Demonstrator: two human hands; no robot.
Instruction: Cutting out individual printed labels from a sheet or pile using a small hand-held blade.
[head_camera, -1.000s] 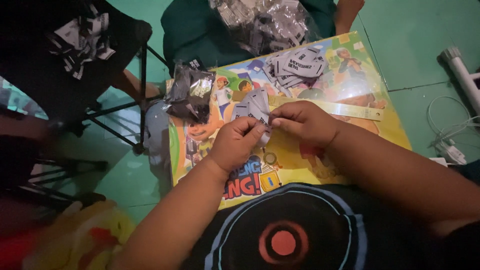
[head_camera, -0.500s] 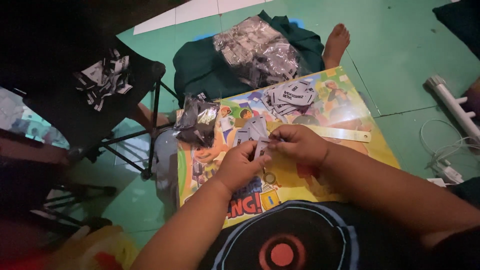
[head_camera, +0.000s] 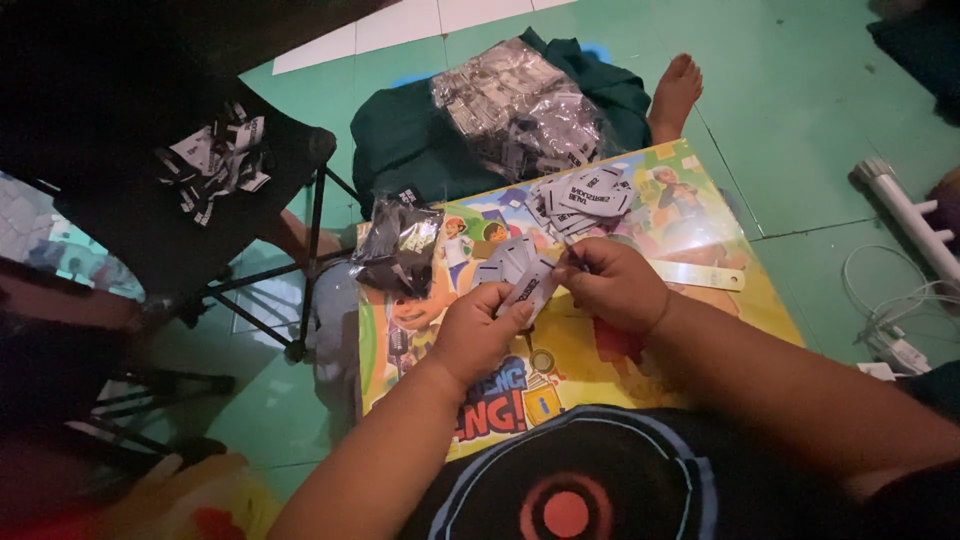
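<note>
Far left: black fabric stool on thin black metal legs (head_camera: 200, 190), seat scattered with small black-and-white printed tags (head_camera: 212, 165); left part lost in shadow, shapes there hard to make out.
Near left corner: yellow and red blur (head_camera: 190, 500), cut off by the edge, kind not clear.
Board: colourful cartoon-printed flat board (head_camera: 720, 270) lying on the green floor (head_camera: 800, 120), near edge hidden behind a dark shirt with a round red and blue print (head_camera: 570, 490).
Left of board: small dark clear-plastic bag of tags (head_camera: 400, 245) resting on the board's far left corner.
Left hand (head_camera: 478, 335): over the middle of the board, fingers curled and pinched on the near end of a small grey printed label (head_camera: 515, 272); fingertips partly hidden behind it.
Label: held just above the board between both hands, fanned with others like it; count not clear.
Right hand (head_camera: 612, 285): just right of the left, touching it at the label, fingers closed together on the label's far right edge; what lies under the thumb hidden.
Far middle: loose pile of grey labels (head_camera: 585, 195) on the board; beyond it a large clear bag of tags (head_camera: 520, 110) on dark green cloth (head_camera: 410, 140).
Far right of that: bare foot (head_camera: 675, 95), leg hidden behind the cloth.
Right: pale flat strip (head_camera: 700, 275) on the board; white plastic pipe (head_camera: 905, 215) and white cables (head_camera: 890, 310) on the floor, cut off by the edge.
</note>
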